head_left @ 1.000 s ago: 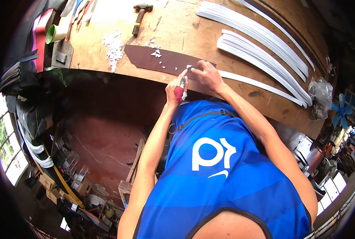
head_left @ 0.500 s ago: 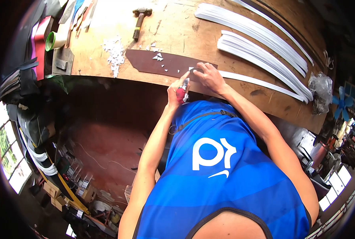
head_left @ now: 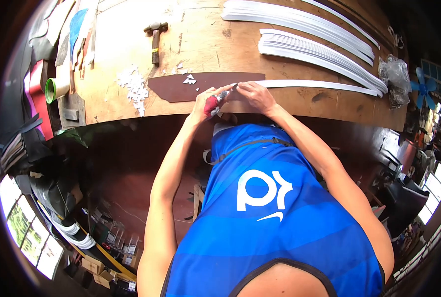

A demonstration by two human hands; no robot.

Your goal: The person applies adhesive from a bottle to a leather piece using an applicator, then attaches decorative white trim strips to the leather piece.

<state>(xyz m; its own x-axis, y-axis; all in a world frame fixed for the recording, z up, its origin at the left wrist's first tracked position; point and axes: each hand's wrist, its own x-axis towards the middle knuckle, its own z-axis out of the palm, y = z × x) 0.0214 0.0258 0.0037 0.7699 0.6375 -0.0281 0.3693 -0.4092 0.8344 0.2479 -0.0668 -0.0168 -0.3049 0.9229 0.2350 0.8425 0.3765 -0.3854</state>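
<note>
My left hand is closed around a red-handled knife, its blade tip at the end of a long white strip. My right hand presses that strip's end down onto a dark brown cutting mat lying on the wooden workbench. A few small white offcuts rest on the mat. Both hands sit close together at the bench's near edge.
Stacks of curved white strips lie at the back right. A hammer and a pile of white scraps are left of the mat. A green tape roll sits at the far left, a plastic bag at the far right.
The view has swung so the bench sits more level and the hands appear further left and lower. The knife stays at the strip's end, and the mat holds fewer offcuts.
</note>
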